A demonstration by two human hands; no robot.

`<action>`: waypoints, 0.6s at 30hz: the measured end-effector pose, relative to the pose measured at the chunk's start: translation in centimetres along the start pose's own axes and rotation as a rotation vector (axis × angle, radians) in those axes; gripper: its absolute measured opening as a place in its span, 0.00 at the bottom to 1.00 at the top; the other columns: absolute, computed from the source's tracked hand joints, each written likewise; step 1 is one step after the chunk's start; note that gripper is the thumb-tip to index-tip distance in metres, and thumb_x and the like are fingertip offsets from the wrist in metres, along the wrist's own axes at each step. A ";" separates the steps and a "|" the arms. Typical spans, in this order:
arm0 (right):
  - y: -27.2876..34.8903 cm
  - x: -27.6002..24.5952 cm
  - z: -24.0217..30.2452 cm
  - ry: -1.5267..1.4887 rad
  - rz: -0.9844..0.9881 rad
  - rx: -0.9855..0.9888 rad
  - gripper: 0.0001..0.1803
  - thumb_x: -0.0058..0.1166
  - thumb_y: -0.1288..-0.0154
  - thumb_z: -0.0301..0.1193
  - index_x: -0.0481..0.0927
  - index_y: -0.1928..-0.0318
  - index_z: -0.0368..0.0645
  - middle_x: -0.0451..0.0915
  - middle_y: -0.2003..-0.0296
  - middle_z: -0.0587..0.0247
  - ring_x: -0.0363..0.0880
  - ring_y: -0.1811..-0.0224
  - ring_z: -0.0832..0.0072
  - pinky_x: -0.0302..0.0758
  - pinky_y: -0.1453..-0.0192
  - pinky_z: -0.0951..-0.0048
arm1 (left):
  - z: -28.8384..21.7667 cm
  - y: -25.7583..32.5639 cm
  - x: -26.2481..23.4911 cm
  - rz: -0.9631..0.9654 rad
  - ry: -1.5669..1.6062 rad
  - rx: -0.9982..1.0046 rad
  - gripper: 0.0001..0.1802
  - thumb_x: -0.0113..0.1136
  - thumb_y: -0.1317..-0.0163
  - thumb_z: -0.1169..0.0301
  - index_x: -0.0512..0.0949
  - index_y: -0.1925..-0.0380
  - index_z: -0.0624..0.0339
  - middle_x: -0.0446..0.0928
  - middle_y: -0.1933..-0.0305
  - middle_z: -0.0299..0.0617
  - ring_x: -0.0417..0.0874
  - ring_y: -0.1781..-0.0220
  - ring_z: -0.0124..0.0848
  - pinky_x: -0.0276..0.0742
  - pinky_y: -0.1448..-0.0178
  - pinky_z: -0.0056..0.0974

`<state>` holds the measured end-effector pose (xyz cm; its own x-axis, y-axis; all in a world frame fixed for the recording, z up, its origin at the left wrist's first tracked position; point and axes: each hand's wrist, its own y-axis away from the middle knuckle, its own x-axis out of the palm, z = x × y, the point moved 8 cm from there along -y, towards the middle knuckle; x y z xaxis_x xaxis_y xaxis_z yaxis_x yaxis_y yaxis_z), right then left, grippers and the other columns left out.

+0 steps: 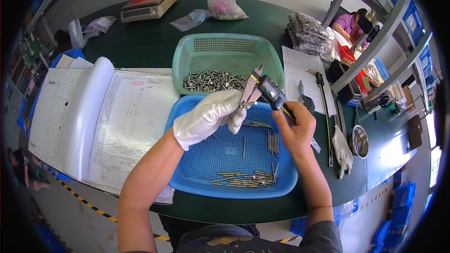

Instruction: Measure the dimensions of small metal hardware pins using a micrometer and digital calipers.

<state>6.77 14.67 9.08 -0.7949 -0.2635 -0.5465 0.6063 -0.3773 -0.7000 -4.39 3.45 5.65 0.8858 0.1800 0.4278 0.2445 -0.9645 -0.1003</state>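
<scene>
My left hand (208, 115), in a white glove, is closed on a thin metal pin (249, 104) above the blue basket. Bare, my right hand (296, 124) grips a digital caliper (273, 93), whose jaws are at the pin. Whether the jaws touch it I cannot make out. Below both hands lies the blue perforated basket (225, 192), with slim metal pins (248, 179) in loose groups at its front and right side. Behind it a green basket (225, 42) holds a heap of short metal parts (213, 80).
An open binder with a technical drawing (136, 117) lies left. At right are a second caliper (321, 84), a micrometer (304, 96), a white glove (342, 150) and a metal bowl (359, 140). A scale (150, 7) stands behind; another person (349, 23) sits far right.
</scene>
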 end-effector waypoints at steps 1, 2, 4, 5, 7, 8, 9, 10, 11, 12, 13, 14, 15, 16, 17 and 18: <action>0.0 -0.1 0.0 0.007 -0.004 0.005 0.14 0.61 0.55 0.34 0.75 0.72 0.37 0.72 0.81 0.58 0.71 0.83 0.69 0.66 0.79 0.75 | 0.0 0.0 0.1 0.009 -0.008 -0.007 0.16 0.47 0.41 0.56 0.68 0.73 0.59 0.67 0.79 0.35 0.69 0.75 0.26 0.66 0.67 0.29; 0.0 -0.2 -0.1 0.015 -0.009 0.010 0.15 0.62 0.56 0.35 0.75 0.73 0.37 0.72 0.81 0.58 0.71 0.84 0.69 0.66 0.80 0.75 | -0.1 0.0 0.1 0.012 -0.009 -0.009 0.16 0.47 0.41 0.56 0.68 0.73 0.59 0.67 0.79 0.35 0.69 0.75 0.26 0.66 0.67 0.29; 0.0 -0.4 -0.1 0.032 -0.025 0.010 0.15 0.62 0.57 0.35 0.75 0.73 0.37 0.72 0.82 0.59 0.70 0.84 0.70 0.66 0.80 0.75 | -0.3 -0.1 0.0 -0.025 -0.051 0.006 0.16 0.47 0.40 0.57 0.69 0.72 0.59 0.68 0.77 0.36 0.69 0.75 0.26 0.67 0.67 0.29; 0.0 -0.5 -0.1 0.045 -0.035 0.009 0.15 0.63 0.57 0.35 0.75 0.74 0.38 0.72 0.82 0.60 0.70 0.85 0.71 0.66 0.81 0.76 | -0.4 -0.1 0.1 -0.014 -0.055 0.003 0.16 0.47 0.40 0.57 0.69 0.72 0.59 0.68 0.77 0.36 0.69 0.75 0.26 0.67 0.67 0.29; 0.0 -0.7 0.6 0.049 -0.061 -0.024 0.15 0.63 0.57 0.34 0.75 0.73 0.37 0.71 0.82 0.60 0.69 0.84 0.72 0.65 0.80 0.76 | -0.5 0.2 -1.9 -0.220 -0.104 0.002 0.13 0.45 0.40 0.61 0.71 0.68 0.60 0.69 0.74 0.34 0.71 0.72 0.23 0.69 0.64 0.26; -0.1 -0.7 1.2 0.046 -0.078 -0.065 0.14 0.62 0.56 0.33 0.74 0.73 0.36 0.70 0.82 0.60 0.67 0.84 0.73 0.65 0.79 0.77 | -0.5 0.3 -2.0 -0.205 -0.110 -0.004 0.13 0.45 0.40 0.61 0.71 0.68 0.60 0.69 0.74 0.34 0.71 0.72 0.23 0.69 0.64 0.26; -0.1 -0.8 1.2 0.041 -0.095 -0.079 0.14 0.63 0.57 0.33 0.74 0.72 0.37 0.71 0.81 0.59 0.68 0.84 0.72 0.65 0.79 0.77 | -0.6 0.3 -2.1 -0.179 -0.144 0.005 0.11 0.46 0.43 0.65 0.71 0.67 0.62 0.70 0.72 0.35 0.71 0.71 0.23 0.69 0.62 0.27; -0.1 -0.9 1.1 0.052 -0.106 -0.070 0.14 0.63 0.57 0.33 0.74 0.72 0.37 0.71 0.81 0.59 0.68 0.84 0.72 0.65 0.79 0.77 | -0.7 0.3 -2.0 -0.154 -0.178 0.015 0.11 0.47 0.47 0.69 0.71 0.66 0.63 0.71 0.71 0.37 0.72 0.69 0.24 0.69 0.60 0.27; -0.1 -1.0 1.0 0.059 -0.111 -0.080 0.15 0.63 0.58 0.33 0.75 0.73 0.37 0.72 0.81 0.61 0.69 0.84 0.72 0.65 0.81 0.77 | -0.8 0.2 -1.6 -0.129 -0.241 -0.006 0.14 0.48 0.53 0.72 0.71 0.64 0.66 0.71 0.68 0.38 0.72 0.67 0.24 0.69 0.58 0.28; -0.1 -1.1 1.0 0.065 -0.116 -0.089 0.15 0.64 0.58 0.34 0.75 0.73 0.38 0.72 0.81 0.62 0.70 0.85 0.72 0.66 0.82 0.77 | -0.9 0.2 -1.1 -0.113 -0.247 -0.011 0.14 0.48 0.53 0.72 0.71 0.64 0.66 0.71 0.68 0.38 0.72 0.67 0.24 0.69 0.58 0.28; -0.1 -1.1 0.9 0.058 -0.115 -0.081 0.15 0.63 0.58 0.35 0.75 0.72 0.38 0.72 0.81 0.62 0.70 0.85 0.72 0.66 0.82 0.77 | -1.2 0.4 -0.9 -0.144 -0.260 0.010 0.14 0.48 0.53 0.72 0.71 0.65 0.66 0.71 0.68 0.38 0.72 0.66 0.25 0.69 0.58 0.28; -0.2 -1.2 0.8 0.066 -0.128 -0.071 0.15 0.63 0.58 0.35 0.75 0.72 0.38 0.72 0.81 0.62 0.70 0.85 0.72 0.66 0.82 0.77 | -1.6 0.5 -0.7 -0.175 -0.272 0.032 0.14 0.49 0.53 0.72 0.71 0.65 0.66 0.71 0.68 0.38 0.72 0.66 0.25 0.68 0.58 0.28; -0.2 -1.1 0.7 0.062 -0.124 -0.071 0.15 0.63 0.57 0.35 0.75 0.73 0.38 0.73 0.81 0.62 0.71 0.84 0.71 0.66 0.82 0.77 | -1.7 0.5 -0.7 -0.226 -0.279 0.024 0.11 0.52 0.51 0.74 0.72 0.66 0.66 0.71 0.68 0.37 0.72 0.66 0.24 0.68 0.58 0.28; -0.1 -1.0 0.6 0.058 -0.120 -0.069 0.16 0.63 0.57 0.36 0.74 0.73 0.38 0.73 0.80 0.62 0.71 0.84 0.71 0.67 0.81 0.77 | -1.4 0.4 -0.7 -0.211 -0.285 0.017 0.11 0.52 0.51 0.74 0.72 0.66 0.66 0.71 0.68 0.37 0.72 0.66 0.24 0.68 0.58 0.28; 0.0 -0.8 0.4 0.066 -0.092 -0.068 0.16 0.61 0.56 0.36 0.74 0.71 0.38 0.73 0.78 0.61 0.72 0.83 0.69 0.68 0.80 0.74 | -1.8 0.3 -0.9 -0.222 -0.368 0.094 0.10 0.54 0.50 0.75 0.72 0.66 0.65 0.71 0.68 0.36 0.72 0.66 0.23 0.68 0.58 0.27; 0.1 -1.0 0.1 0.079 -0.104 -0.056 0.16 0.61 0.56 0.36 0.74 0.71 0.38 0.73 0.78 0.61 0.72 0.83 0.69 0.68 0.80 0.74 | -2.1 0.3 -0.9 -0.226 -0.447 0.174 0.09 0.56 0.49 0.76 0.72 0.66 0.64 0.71 0.68 0.35 0.72 0.66 0.22 0.68 0.57 0.26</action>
<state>7.58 14.82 9.63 -0.8506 -0.1542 -0.5027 0.5229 -0.3479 -0.7781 -6.00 2.60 7.12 0.8758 0.4813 0.0351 0.4771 -0.8526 -0.2133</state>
